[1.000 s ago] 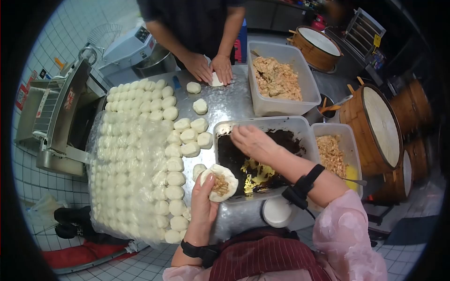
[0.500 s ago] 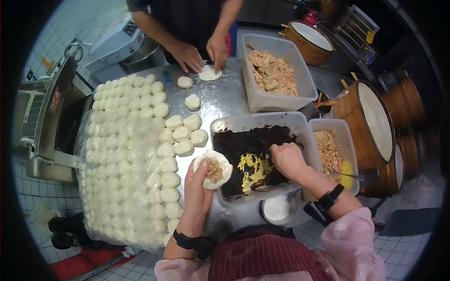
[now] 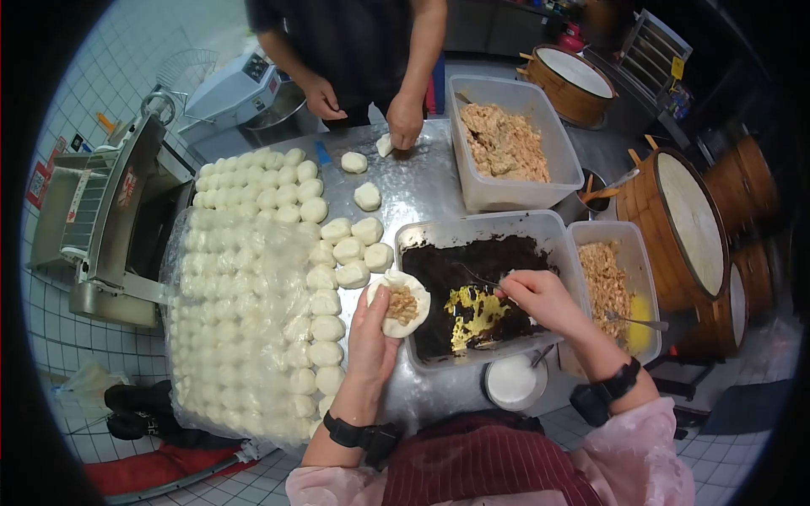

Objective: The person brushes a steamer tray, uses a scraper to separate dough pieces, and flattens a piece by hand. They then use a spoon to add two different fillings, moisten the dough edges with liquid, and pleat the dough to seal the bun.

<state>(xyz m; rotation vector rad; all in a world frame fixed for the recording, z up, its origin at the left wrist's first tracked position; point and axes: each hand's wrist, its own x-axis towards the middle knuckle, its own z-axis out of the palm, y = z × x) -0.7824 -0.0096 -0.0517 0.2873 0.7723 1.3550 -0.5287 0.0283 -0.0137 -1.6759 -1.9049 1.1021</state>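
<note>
In my left hand (image 3: 371,346) rests a round white dough wrapper (image 3: 418,297), cupped open with crumbly brown filling (image 3: 402,306) in its middle. The thumb presses on its near rim. My right hand (image 3: 548,299) pinches a thin metal utensil (image 3: 477,277) over a clear plastic tub (image 3: 553,232) of dark paste (image 3: 439,257). The utensil's far end meets the paste, so its shape is hard to make out. Part of the tub's yellowish bottom shows through beneath it. Several loose dough balls (image 3: 350,250) sit just beyond my left hand.
Rows of dough balls (image 3: 253,181), partly under plastic film (image 3: 236,337), fill the left. Two more filling tubs, one large (image 3: 574,177) and one small (image 3: 645,253), stand right, near bamboo steamers (image 3: 650,219). A white bowl (image 3: 513,384) is close. Across, a person's hand (image 3: 405,122) holds dough.
My right hand has turned, bringing the utensil into sight over the paste. Across the table, the person has lifted the flat dough piece with one hand and drawn the other back. The view has shifted slightly.
</note>
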